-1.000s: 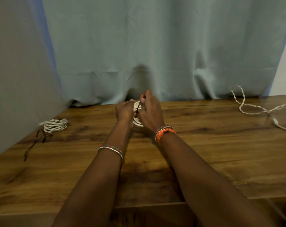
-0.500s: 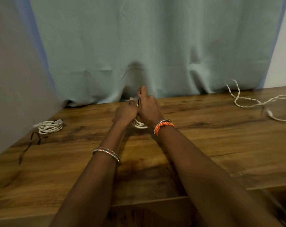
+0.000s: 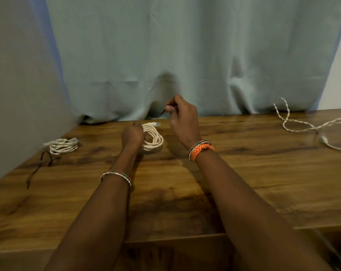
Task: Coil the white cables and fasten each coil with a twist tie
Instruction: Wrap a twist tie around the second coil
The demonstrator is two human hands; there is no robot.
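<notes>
Left hand (image 3: 132, 134) grip hiding coil (image 3: 153, 138) edge

The left hand (image 3: 132, 134) hides the coil's (image 3: 153, 138) left side. The loose cable (image 3: 310, 127) at far right is cut off by the frame edge. The tie (image 3: 163, 111) is too small to resolve.

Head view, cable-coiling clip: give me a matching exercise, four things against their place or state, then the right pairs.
Things:
1. coil in the middle
2. coil at far left
3. loose cable
4. thin dark tie

Places or states:
A. uncoiled, at the table's right end
B. pinched in the right hand, raised off the table
C. gripped by the left hand
D. lying by itself near the grey wall, dark ties beside it

Pairs: 1-C, 2-D, 3-A, 4-B
</notes>
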